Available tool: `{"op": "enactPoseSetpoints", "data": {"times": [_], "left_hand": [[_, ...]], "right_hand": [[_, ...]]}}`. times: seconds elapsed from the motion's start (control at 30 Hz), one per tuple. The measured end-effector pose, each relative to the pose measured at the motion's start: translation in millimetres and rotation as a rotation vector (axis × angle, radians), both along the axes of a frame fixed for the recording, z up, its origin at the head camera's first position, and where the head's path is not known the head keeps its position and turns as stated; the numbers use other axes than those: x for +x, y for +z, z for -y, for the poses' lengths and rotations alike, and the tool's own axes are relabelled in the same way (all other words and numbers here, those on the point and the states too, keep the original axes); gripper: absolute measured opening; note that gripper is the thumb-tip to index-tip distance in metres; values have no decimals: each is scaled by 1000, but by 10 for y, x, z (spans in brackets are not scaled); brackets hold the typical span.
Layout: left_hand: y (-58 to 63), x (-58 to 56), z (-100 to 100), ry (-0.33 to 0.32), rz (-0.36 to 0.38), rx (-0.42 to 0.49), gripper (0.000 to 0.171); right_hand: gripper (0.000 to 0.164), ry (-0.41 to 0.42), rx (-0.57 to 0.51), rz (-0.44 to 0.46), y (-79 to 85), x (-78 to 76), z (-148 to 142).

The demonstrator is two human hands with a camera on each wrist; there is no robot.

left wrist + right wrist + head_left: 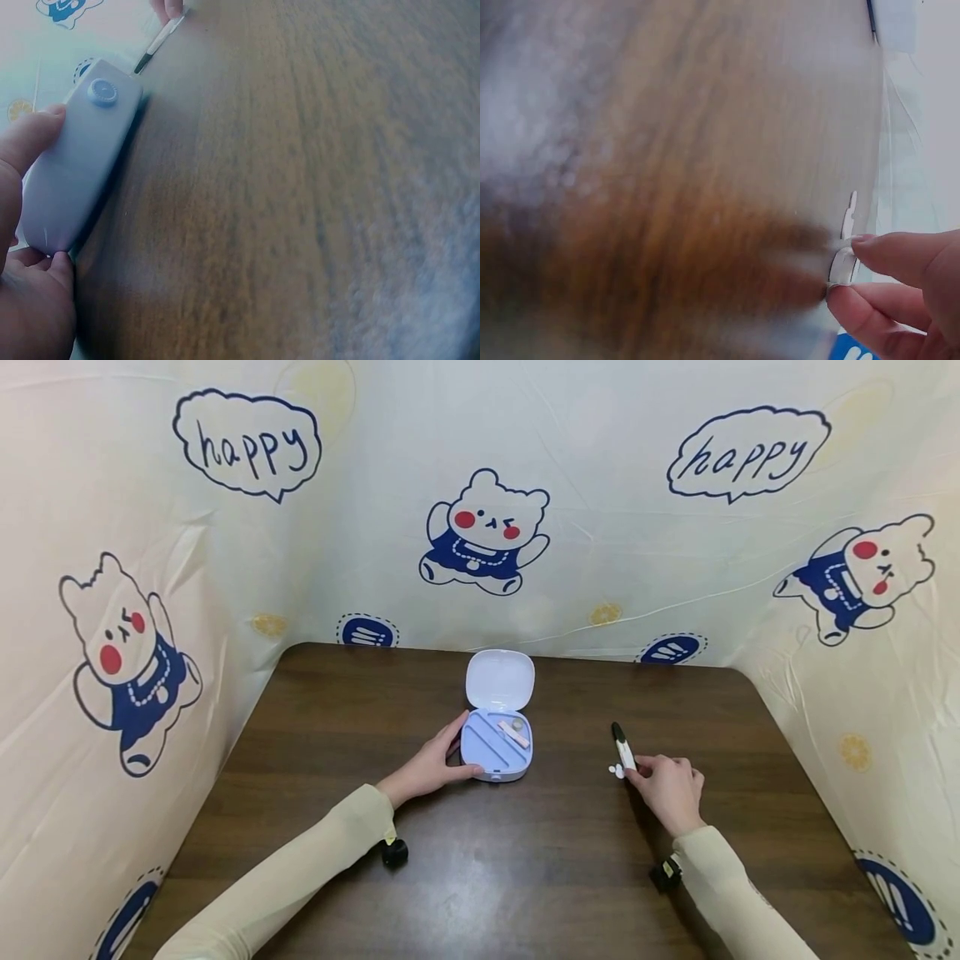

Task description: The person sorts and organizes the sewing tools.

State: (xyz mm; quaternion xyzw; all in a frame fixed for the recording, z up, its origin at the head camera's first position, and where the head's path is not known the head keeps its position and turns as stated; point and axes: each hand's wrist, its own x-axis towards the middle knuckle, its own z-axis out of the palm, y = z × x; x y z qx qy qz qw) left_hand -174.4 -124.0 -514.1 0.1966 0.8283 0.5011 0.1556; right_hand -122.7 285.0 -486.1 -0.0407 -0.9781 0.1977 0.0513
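My left hand point(427, 768) grips the light blue case point(480, 739) by its left side, the thumb at its front edge. The case's white lid point(500, 680) stands open at the back. Inside lie a short pale strip point(514, 735) and a small round piece, beside slanting dividers. In the left wrist view the case's front point(82, 157) shows a round button point(103, 91). Farther right, my right hand point(670, 789) pinches a slim white pen-shaped stick with a black end point(618, 732) near its lower end. Small white rounded pieces point(617, 771) show right beside its fingertips.
The dark wooden table point(570, 860) has a printed cloth point(600, 510) hanging behind it and along both sides. Dark wrist cameras point(395, 853) are fixed at both sleeves, close over the tabletop.
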Motion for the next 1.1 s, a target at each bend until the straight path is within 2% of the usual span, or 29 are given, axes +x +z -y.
{"op": "enactPoseSetpoints", "data": {"times": [0.33,0.73,1.1], "left_hand": [[6,5,2,9,13,-13,107],[4,15,3,6,15,-10,107],[-6,5,4,7,15,-9,107]], "right_hand": [[21,3,35,12,16,-20,-37],[18,-7,35,12,22,-32,-78],[18,13,26,-41,69,-43,-70]]}}
